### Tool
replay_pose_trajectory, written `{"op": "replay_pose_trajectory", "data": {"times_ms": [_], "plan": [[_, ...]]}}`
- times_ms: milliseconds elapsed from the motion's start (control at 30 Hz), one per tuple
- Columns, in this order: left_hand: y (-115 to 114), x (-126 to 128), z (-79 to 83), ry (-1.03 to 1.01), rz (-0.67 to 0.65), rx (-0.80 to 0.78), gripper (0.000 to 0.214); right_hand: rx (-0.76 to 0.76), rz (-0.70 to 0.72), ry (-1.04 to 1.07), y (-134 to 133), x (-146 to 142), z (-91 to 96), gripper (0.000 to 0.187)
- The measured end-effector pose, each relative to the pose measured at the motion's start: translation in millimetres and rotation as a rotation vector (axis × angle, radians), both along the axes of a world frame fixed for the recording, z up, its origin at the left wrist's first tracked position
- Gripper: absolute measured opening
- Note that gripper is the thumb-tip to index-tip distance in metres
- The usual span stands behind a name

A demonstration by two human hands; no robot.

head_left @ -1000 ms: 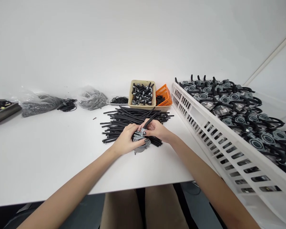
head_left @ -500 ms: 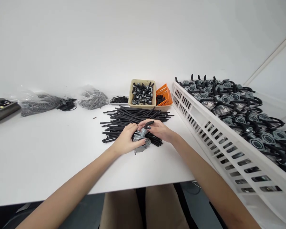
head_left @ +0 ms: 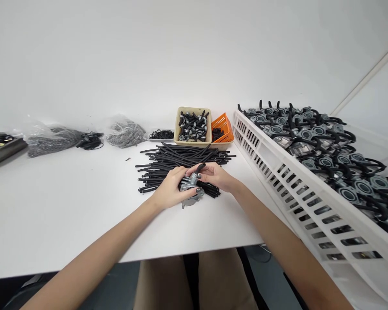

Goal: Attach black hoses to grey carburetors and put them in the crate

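Head view: rounded silvery part (head_left: 191, 201), black tube (head_left: 201, 167) atop; left fingers (head_left: 178, 173) clasp part, right fingers (head_left: 210, 172) hold tube.

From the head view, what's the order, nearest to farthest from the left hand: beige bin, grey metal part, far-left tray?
1. Grey metal part: held in the left hand.
2. Beige bin: ahead, beyond the black tubes.
3. Far-left tray: at the picture's left edge.

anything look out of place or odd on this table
Two small things. A tiny dark scrap lies alone on the white table, away from the pile of black hoses. The orange basket sits tilted beside the beige bin. No damage shows on the metal part being held, though it is partly covered.
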State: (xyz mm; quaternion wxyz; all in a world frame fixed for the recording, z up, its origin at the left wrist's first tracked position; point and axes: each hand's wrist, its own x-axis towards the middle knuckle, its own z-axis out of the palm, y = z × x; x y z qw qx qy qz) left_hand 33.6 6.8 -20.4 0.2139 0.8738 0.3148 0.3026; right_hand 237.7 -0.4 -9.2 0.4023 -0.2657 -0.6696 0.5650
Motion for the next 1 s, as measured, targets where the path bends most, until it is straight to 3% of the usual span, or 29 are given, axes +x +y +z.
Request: {"op": "replay_pose_trajectory", "data": {"times_ms": [200,433,700,1000], "plan": [[-6.3,6.6,2.2,-0.008,0.088,-0.002,0.031,0.11,-0.144,0.059,4.1,-12.7,-5.3,0.035],[-5.1,2.5,1.5,-0.031,0.031,-0.001,0.037,0.028,0.02,-0.02,-1.2,2.7,4.5,0.037],[-2.8,0.7,-0.6,0.01,0.046,0.057,0.037,0.062,-0.047,0.023,6.7,-3.8,-9.8,0.038],[-3.2,0.5,-3.2,-0.016,0.079,0.043,0.045,0.053,-0.125,0.114,2.9,2.6,-4.1,0.038]]}}
